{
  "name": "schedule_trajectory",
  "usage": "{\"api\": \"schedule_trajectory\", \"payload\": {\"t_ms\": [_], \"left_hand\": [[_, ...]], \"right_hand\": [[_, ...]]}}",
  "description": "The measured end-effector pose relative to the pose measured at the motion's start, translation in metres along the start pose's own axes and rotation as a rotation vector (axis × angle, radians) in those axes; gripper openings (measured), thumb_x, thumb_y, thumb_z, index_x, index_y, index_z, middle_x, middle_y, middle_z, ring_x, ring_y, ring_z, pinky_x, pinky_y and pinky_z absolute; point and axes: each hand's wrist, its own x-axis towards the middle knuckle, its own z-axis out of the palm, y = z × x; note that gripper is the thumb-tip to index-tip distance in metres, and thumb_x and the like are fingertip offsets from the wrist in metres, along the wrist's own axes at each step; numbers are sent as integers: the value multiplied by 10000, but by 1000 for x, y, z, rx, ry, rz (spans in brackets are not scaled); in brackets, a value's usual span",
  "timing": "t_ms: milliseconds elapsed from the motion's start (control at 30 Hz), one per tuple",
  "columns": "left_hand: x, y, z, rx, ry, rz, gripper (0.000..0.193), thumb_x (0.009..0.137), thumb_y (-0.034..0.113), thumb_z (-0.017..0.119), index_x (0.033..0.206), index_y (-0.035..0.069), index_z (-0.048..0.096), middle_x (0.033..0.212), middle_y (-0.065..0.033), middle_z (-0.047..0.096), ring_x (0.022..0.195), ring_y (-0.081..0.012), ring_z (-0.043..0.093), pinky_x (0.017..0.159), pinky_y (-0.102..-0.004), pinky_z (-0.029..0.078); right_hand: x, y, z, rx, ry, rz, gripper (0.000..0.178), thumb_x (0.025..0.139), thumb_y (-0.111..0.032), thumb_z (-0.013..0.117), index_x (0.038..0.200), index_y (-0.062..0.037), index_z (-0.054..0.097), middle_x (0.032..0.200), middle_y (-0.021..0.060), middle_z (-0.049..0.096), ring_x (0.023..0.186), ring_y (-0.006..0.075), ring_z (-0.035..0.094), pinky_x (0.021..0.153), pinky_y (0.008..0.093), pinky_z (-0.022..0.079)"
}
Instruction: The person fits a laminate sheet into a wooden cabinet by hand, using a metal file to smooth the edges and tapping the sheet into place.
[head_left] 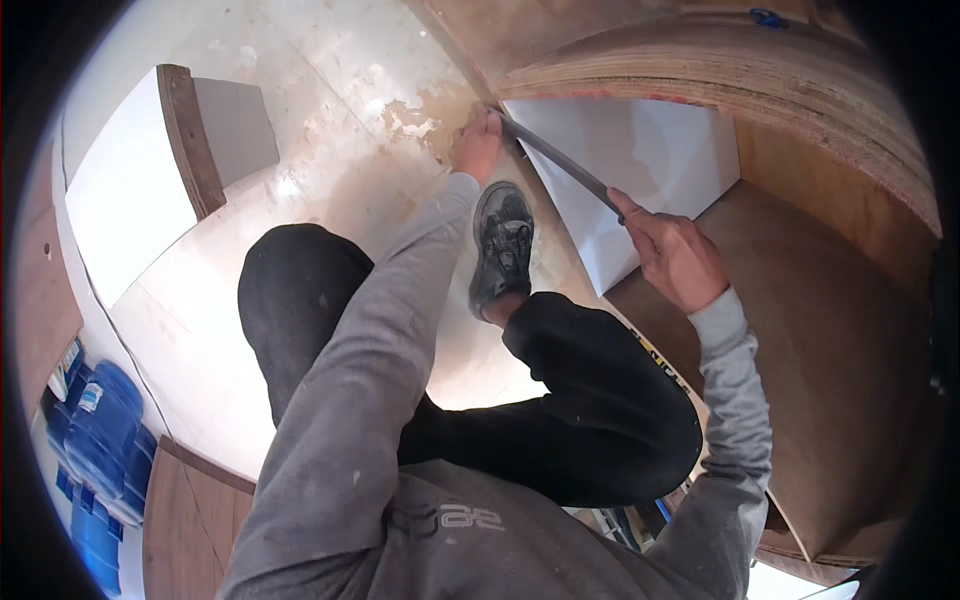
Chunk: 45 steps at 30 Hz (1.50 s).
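Observation:
A long, narrow dark grey bar [565, 165], shaped like a file, runs slantwise between my hands along the edge of a wooden cabinet. My right hand [680, 255] is wrapped round its near end, the index finger stretched along it. At the far end my left hand [478, 145] is closed, its fingers on the bar's tip beside the cabinet's front edge. The tip itself is mostly covered by those fingers. Just beyond the bar, inside the cabinet, is a white panel [665, 150].
A curved plywood edge [720, 85] arches over the cabinet opening. My shoe [503, 240] rests beside the cabinet edge, below my left hand. At left stands a white panel piece [135, 190] with a brown edge. Blue water bottles [105, 420] lie at the lower left, near a thin cable [130, 355].

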Motion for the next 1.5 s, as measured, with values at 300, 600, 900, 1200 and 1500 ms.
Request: {"api": "schedule_trajectory", "payload": {"t_ms": [300,600,900,1200,1500], "left_hand": [[-16,-2,-5,-22,192,155,582,1130,425,542,1606,95,603,1542,-229,663,1448,-414,605,1251,-475,418],[-37,23,-8,-546,31,-36,613,1140,399,579,1583,-25,592,1564,-204,665,1446,-298,603,1202,-374,427],[-38,-9,4,-398,128,89,645,1141,528,492,1500,27,682,1504,-209,698,1421,-382,612,1205,-428,418],[-4,-4,-21,-306,18,8,776,1131,656,399,1383,-4,720,1423,-265,710,1385,-470,601,1207,-490,400],[-42,30,-2,-150,-92,12,931,1138,722,239,1353,-77,665,1367,-229,745,1359,-466,619,1191,-524,405]], "right_hand": [[-18,-1,0,150,64,-38,498,1043,-42,659,1525,-163,674,1025,229,763,901,475,714,792,528,575],[-16,6,10,68,47,-2,459,1050,-65,669,1498,-162,696,1021,223,765,889,466,722,789,519,575],[-21,-5,-5,110,49,-67,476,1060,-82,659,1528,-167,670,986,233,740,875,471,696,779,538,555],[-2,1,15,30,99,-108,495,1045,-70,661,1532,-161,667,914,243,731,858,468,704,768,550,564],[-37,3,-2,-5,30,2,506,1039,-84,671,1531,-202,671,919,237,736,849,457,712,777,568,568]]}}
